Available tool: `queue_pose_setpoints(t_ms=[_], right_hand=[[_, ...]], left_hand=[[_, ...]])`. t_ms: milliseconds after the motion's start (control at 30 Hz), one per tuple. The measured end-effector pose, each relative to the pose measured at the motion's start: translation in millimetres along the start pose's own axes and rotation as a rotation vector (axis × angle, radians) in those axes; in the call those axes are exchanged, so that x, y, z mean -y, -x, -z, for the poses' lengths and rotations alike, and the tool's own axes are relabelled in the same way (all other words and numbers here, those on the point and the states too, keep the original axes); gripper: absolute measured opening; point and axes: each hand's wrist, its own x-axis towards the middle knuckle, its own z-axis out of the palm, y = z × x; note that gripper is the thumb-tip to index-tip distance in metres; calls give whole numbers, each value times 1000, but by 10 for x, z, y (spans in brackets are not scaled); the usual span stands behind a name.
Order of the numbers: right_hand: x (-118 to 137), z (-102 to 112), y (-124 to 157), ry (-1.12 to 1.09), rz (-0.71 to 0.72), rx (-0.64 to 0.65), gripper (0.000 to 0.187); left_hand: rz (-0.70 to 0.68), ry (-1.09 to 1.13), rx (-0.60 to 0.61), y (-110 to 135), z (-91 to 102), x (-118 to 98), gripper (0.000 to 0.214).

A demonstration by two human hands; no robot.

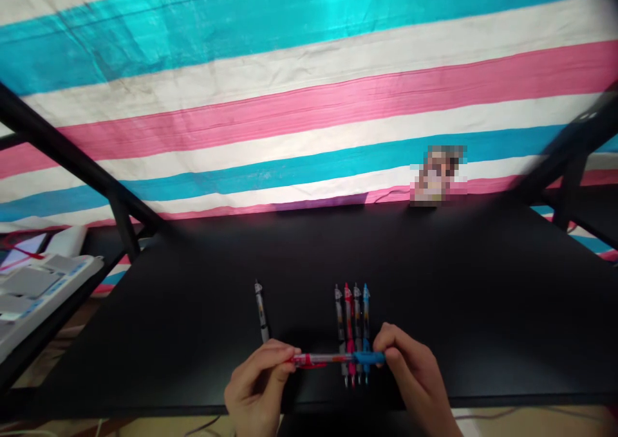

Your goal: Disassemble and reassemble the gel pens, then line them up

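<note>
A pen (331, 358) with a clear barrel lies crosswise between my hands, just above the table. Its left end, with the clip, is red, and its right end has a blue grip. My left hand (261, 382) is closed on the red end, thumb against fingers. On the blue end, my right hand (410, 366) is closed in a pinch. Behind the held pen, several pens (352, 315) lie side by side, with black, red and blue parts; it hides a strip of them. A single black-and-grey pen (261, 311) lies apart, its lower end near my left hand.
The black table (193, 308) has metal frame bars (87, 160) at its sides. A striped sheet (290, 102) hangs behind it. At the back right stands a pixelated, blurred-out object (437, 176). A white device (53, 289) sits beyond the left edge.
</note>
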Motion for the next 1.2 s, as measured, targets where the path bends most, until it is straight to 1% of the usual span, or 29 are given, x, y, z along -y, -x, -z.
queue_pose_setpoints(t_ms=[67, 167, 200, 267, 367, 400, 500, 533, 600, 667, 700, 800, 867, 933, 967, 1000, 1100, 1200], right_hand=[[-12, 17, -7, 19, 5, -21, 38], [-33, 31, -20, 16, 16, -97, 20], [-37, 33, -24, 14, 24, -101, 16], [-37, 32, -32, 29, 31, -78, 21], [-23, 13, -29, 64, 37, -21, 39], [-18, 5, -22, 64, 21, -26, 40], [-11, -7, 0, 11, -46, -86, 26], [-12, -5, 6, -4, -56, -86, 27], [-14, 1, 14, 4, -53, -17, 32], [-13, -2, 21, 29, -54, 41, 39], [-10, -9, 25, 27, -66, 24, 39], [14, -43, 40, -31, -103, -94, 27], [36, -59, 42, -33, -115, -99, 30], [54, -63, 38, -1, -124, -74, 40], [60, -62, 36, 9, -131, -81, 44], [62, -59, 36, 8, -142, -109, 43], [52, -44, 49, -80, -176, -208, 29], [33, -29, 78, -242, -189, -235, 23]], left_hand=[[7, -8, 6, 6, 4, -2, 20], [17, -29, -7, 15, 8, 6, 21], [17, -33, -12, 16, 10, 13, 20], [26, -31, -15, 18, 12, 26, 17], [45, -6, -41, 24, 2, 37, 11], [58, 4, -51, 29, -6, 35, 9], [128, 34, -109, 46, -35, 15, 5], [151, 44, -127, 51, -41, 8, 4], [160, 55, -129, 55, -44, -1, 4], [124, 46, -96, 52, -33, 0, 6], [107, 34, -82, 49, -26, 3, 7], [97, 15, -76, 45, -9, 12, 10], [111, 22, -81, 45, -9, 11, 10], [124, 23, -84, 48, -14, 7, 8], [129, 20, -81, 50, -16, 5, 6], [134, 17, -77, 51, -18, 4, 4], [142, 11, -77, 56, -17, 12, 3], [146, 20, -94, 62, -16, 27, 4]])
